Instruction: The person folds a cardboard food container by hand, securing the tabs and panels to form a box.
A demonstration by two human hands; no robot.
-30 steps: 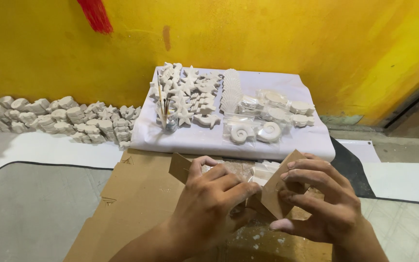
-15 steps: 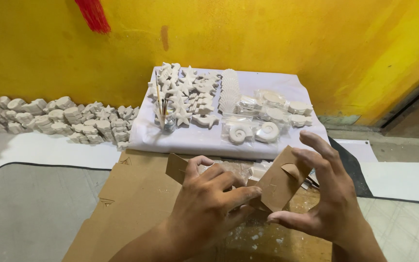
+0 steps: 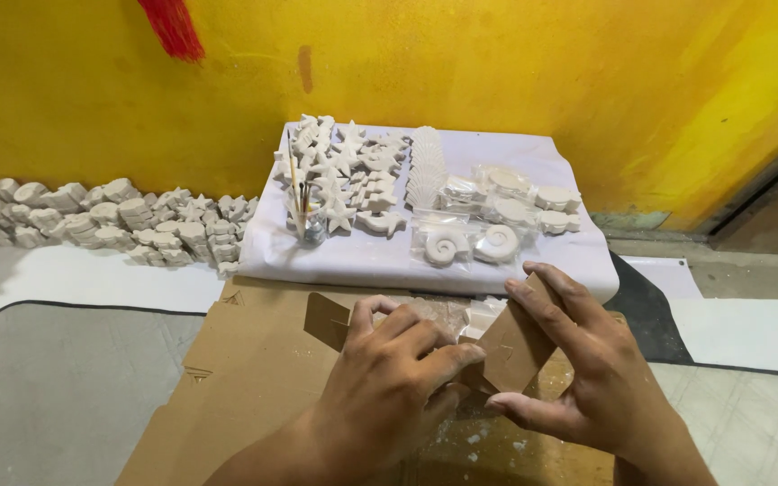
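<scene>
While left hand (image 3: 389, 382) fingers press clear packet (image 3: 438, 313), right hand (image 3: 578, 369) fingers grip brown cardboard flap (image 3: 515, 342)

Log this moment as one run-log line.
left hand: pressing on clear-wrapped piece inside cardboard box | right hand: holding box flap | behind: white plaster shapes on white sheet | floor: cardboard sheet

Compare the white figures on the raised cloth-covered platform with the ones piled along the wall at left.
The platform figures lie spread on a white cloth; the wall pile sits heaped on the floor. Some platform figures, like the spiral shells, are wrapped in clear bags; the wall pile looks unwrapped. The platform shows stars and shells; the pile's shapes are mostly too small to tell. Both are plain unpainted white.
</scene>
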